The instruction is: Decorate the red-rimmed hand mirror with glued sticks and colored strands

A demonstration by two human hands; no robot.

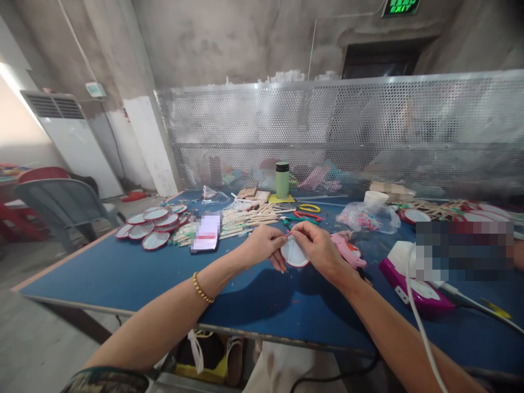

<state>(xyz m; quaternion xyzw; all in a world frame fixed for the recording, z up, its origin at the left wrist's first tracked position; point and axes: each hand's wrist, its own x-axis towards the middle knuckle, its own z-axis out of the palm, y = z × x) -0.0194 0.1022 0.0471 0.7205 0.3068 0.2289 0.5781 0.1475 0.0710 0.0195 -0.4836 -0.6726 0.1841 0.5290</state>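
Both hands work on one disc (pixel 297 255), white with a red rim, held just above the middle of the table (pixel 135 284), between its near and far edges. The left hand (pixel 265 246) pinches the disc's upper left with thumb and forefinger, its other fingers curled down beside the rim; a gold bracelet (pixel 202 288) circles that wrist. The right hand (pixel 321 250) grips the upper right side between thumb and fingertips, and the two hands nearly meet there. Just right of the right hand lies a pink toy (pixel 346 250). Toward the table's far left corner sits a pile of discs (pixel 143 230), some overlapping, and to its right a phone (pixel 206 232) with a lit screen. Wooden sticks (pixel 262 216) spread from the phone toward the far edge, where a green bottle (pixel 282 181) stands upright on a yellow sheet (pixel 291 200). A yellow-handled tool (pixel 310 208) lies near the bottle. Farther right along the far edge are a clear bag (pixel 392 221) with small pink pieces inside and a white cup (pixel 375 198) just behind it. Toward the right edge rests a purple device (pixel 426 290), a white cable (pixel 423 341) passing in front.
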